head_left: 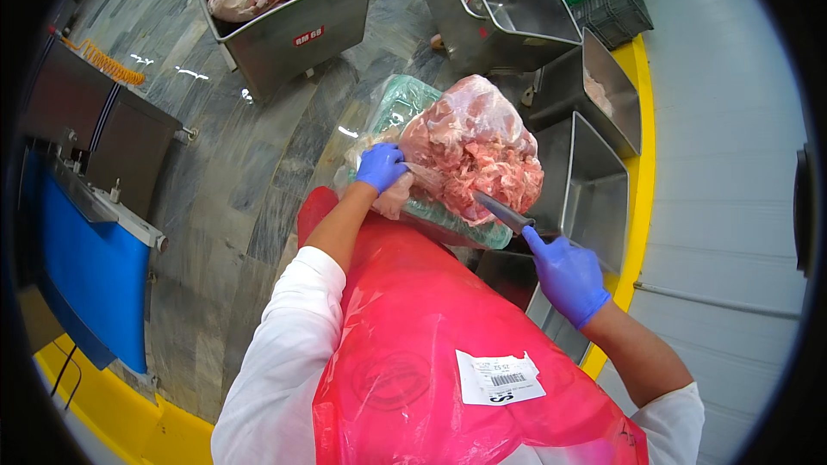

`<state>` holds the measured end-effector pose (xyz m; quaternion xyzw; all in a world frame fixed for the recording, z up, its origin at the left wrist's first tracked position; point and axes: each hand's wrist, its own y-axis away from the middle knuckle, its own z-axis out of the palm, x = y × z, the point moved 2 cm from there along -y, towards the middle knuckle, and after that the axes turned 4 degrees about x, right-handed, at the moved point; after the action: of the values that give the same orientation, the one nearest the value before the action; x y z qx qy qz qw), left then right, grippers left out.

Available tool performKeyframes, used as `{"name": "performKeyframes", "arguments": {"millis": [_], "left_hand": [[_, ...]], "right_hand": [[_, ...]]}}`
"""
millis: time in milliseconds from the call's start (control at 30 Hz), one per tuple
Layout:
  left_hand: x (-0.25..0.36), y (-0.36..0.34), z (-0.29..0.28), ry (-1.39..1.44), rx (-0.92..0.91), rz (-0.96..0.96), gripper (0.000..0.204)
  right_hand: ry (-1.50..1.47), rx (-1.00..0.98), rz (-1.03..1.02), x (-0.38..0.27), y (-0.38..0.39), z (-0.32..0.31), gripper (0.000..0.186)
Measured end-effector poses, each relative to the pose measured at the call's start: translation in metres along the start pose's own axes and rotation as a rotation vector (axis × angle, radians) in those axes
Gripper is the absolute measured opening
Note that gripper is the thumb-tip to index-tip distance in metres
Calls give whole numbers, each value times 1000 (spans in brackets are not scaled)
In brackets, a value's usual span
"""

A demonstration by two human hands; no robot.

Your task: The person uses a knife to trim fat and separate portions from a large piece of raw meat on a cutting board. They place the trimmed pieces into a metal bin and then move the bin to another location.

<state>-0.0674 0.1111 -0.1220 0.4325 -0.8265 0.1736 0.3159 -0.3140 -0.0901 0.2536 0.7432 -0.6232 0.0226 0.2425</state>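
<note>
My left hand point(382, 167), in a blue glove, grips a pale flap point(418, 179) at the left side of a large piece of raw meat point(469, 133). The meat has a smooth upper part and a ragged pink cut face. Beneath it is a green surface point(405, 96) covered in clear plastic; what it rests on is hidden. My right hand point(568, 275), also gloved, is closed on the handle of a knife point(500, 209), whose blade points up-left and has its tip at the lower middle of the cut meat. A red apron point(431, 310) covers my front below.
A steel cart point(289, 52) of meat cuts stands upper left; steel bins point(512, 39) stand upper right and right point(594, 198). Stacked crates point(607, 13) sit behind them. A blue conveyor point(95, 258) and steel machine are left. A yellow curb point(637, 77) runs along the white wall.
</note>
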Motion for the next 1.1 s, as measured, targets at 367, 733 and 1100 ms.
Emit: {"name": "performKeyframes", "arguments": {"millis": [367, 733, 1100], "left_hand": [[16, 0, -1, 62, 9, -145, 97], [12, 5, -2, 80, -10, -150, 94], [22, 6, -5, 13, 6, -191, 96]], "right_hand": [[98, -309, -109, 3, -50, -56, 60], [42, -320, -276, 33, -125, -48, 45], [83, -531, -418, 63, -246, -53, 23]]}}
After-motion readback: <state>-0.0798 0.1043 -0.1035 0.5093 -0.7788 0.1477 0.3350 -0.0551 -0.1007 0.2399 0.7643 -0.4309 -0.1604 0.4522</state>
